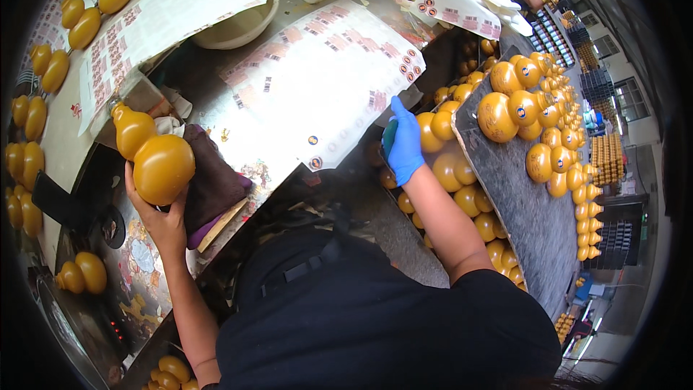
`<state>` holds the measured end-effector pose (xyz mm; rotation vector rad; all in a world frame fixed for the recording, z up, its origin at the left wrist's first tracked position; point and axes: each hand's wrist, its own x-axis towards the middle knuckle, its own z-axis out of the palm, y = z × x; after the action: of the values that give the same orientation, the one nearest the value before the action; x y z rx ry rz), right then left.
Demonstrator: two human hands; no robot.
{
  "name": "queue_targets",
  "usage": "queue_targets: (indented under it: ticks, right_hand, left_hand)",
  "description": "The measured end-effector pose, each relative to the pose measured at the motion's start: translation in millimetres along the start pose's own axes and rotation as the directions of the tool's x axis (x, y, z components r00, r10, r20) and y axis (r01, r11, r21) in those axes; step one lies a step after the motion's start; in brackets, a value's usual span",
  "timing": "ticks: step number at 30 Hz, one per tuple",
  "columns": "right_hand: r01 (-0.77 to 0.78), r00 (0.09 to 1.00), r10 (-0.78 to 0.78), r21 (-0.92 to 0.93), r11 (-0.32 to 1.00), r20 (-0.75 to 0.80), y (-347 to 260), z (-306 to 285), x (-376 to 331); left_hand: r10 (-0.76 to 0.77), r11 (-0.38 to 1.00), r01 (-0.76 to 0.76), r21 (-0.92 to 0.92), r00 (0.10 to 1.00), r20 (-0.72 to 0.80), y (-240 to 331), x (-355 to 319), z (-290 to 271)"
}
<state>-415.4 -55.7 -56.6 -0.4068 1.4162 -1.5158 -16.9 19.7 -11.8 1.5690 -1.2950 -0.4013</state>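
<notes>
Gourd (pixel 160 162) is held by left hand (pixel 164 225), right hand (pixel 407 146) gripping green object (pixel 390 137) near edge of sheet (pixel 317 90)

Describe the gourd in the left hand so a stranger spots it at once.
Find the white label sheet at upper centre. To its left, beside a dark cloth, the left hand holds the glossy amber gourd. Unlike the other gourds in view, this one is held.

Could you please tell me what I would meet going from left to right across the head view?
Black flat panel → glossy amber double-bulbed gourd in the bare left hand → white paper sheet of printed stickers → blue-gloved right hand → amber gourds with round blue labels.
</notes>
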Motion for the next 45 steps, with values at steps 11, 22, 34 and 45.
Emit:
queue_targets:
  ticks: [11, 22, 34, 45]
  right_hand:
    - [0.359, 0.919, -0.387, -0.571, 0.738, 0.077, 18.5, -37.6, 21.2]
    - [0.709, 0.597, -0.129, -0.446, 0.547, 0.791, -74.6, 108.8, -64.6]
    - [0.194, 0.981, -0.196, -0.140, 0.971, -0.004, 22.9, -0.5, -20.6]
    - [0.447, 0.879, -0.465, -0.515, 0.731, 0.104, 45.4, -37.2, 41.4]
  left_hand:
    - [-0.014, 1.000, 0.014, 0.017, 0.999, 0.037, 3.8, 1.2, -5.8]
    - [0.023, 0.999, -0.025, 0.028, 0.997, 0.080, -9.5, 4.9, -18.3]
    - [-0.023, 1.000, 0.024, -0.010, 0.998, 0.055, -7.3, -1.4, -8.1]
    - [-0.010, 0.999, 0.013, -0.033, 0.996, 0.087, -11.2, -0.2, -10.3]
